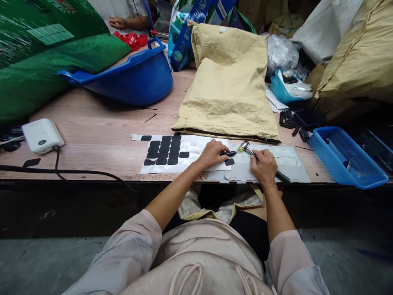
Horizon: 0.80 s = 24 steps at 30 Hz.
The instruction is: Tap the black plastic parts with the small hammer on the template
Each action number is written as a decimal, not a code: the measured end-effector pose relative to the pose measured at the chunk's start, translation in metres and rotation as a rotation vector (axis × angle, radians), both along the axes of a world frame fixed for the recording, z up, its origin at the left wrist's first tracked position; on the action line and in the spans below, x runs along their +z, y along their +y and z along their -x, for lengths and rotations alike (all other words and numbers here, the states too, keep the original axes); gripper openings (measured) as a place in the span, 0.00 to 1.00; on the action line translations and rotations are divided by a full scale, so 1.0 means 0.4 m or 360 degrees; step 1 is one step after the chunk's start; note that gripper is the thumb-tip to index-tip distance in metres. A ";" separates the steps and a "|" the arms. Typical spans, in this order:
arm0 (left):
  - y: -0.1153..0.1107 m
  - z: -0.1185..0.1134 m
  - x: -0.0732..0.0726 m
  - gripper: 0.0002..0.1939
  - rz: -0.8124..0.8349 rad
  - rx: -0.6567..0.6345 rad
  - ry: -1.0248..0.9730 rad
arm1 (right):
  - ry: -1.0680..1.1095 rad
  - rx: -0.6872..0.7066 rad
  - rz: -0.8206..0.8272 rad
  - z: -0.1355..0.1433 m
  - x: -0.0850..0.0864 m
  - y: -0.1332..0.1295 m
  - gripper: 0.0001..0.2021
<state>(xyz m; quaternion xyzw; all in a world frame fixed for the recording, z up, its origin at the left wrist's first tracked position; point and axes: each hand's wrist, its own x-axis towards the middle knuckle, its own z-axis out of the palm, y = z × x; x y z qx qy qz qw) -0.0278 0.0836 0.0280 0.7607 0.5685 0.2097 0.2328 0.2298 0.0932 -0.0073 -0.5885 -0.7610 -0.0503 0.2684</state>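
Stretches mid-frame as a wood-grain table (pixel 101 119). Carries a blue basin (pixel 129 82) and white box (pixel 43 135) at left, a paper sack (pixel 230 90) at upper centre, a white sheet (pixel 192 144) at centre, a grey board (pixel 296 166) at centre-right, a blue basket (pixel 364 178) at right.

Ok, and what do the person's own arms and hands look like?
Loose, pale pinkish-beige sleeves with greyish patches reach about the elbows. Below them the forearms are uncovered, and the left hand and right hand are ungloved. Any rings are too small to tell.
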 end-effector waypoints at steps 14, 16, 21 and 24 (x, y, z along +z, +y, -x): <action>-0.017 -0.063 -0.020 0.09 0.0090 0.0214 -0.0175 | 0.0472 0.0182 0.0080 0.012 0.076 -0.098 0.19; -0.016 -0.064 -0.020 0.09 0.0100 0.0221 -0.0183 | 0.0536 0.0275 0.0144 0.027 0.096 -0.126 0.19; -0.011 -0.065 -0.022 0.08 0.0110 0.0207 -0.0205 | 0.0527 0.0327 0.0016 0.068 0.136 -0.169 0.18; -0.011 -0.064 -0.023 0.08 0.0116 0.0216 -0.0211 | 0.0439 0.0315 -0.0061 0.085 0.129 -0.182 0.19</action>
